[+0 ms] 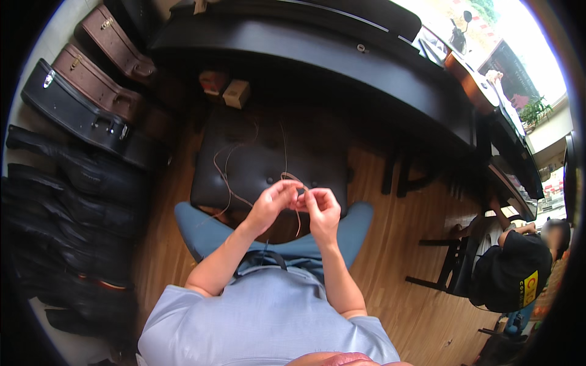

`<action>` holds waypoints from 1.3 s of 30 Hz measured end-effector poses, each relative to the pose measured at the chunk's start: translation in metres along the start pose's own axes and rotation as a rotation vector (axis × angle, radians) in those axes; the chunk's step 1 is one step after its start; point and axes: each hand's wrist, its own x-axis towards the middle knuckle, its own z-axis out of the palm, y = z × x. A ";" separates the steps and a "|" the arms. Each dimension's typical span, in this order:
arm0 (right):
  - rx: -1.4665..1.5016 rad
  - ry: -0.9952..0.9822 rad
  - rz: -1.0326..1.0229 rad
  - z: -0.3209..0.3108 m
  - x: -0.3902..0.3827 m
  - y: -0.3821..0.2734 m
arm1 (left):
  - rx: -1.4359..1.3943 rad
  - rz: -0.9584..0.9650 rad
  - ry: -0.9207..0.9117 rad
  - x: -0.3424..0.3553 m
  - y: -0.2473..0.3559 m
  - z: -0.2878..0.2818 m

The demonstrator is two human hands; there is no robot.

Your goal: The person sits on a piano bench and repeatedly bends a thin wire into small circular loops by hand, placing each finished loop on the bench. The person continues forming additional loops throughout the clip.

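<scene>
Above the bench's [244, 165] near edge, left hand [273, 204] and right hand [320, 207] close together, both pinching a thin brown string [227, 177] trailing across the seat, tan box [236, 93] and reddish box [212, 81] beyond its far edge, cases [91, 100] at left

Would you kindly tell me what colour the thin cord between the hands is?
The cord is light brown, seen best in the head view against the dark stool.

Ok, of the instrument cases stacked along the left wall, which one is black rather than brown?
The black case, lowest of the three hard cases, with silver latches. The two brown cases lie above it, further from the hands.
</scene>
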 end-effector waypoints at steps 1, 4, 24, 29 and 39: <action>-0.007 -0.010 -0.017 0.001 0.000 0.003 | 0.059 0.018 0.003 0.000 0.004 0.002; -0.045 -0.007 0.006 0.000 -0.002 0.001 | 0.088 -0.004 -0.015 -0.002 0.011 0.004; 0.002 0.063 -0.137 -0.009 0.012 -0.028 | 0.580 -0.368 -0.251 -0.025 0.042 0.003; 0.029 -0.045 -0.041 -0.008 0.007 -0.027 | 0.395 -0.006 -0.016 -0.021 0.033 0.015; -0.618 -0.114 -0.171 0.016 -0.023 -0.047 | 0.232 0.240 0.381 -0.005 0.037 0.015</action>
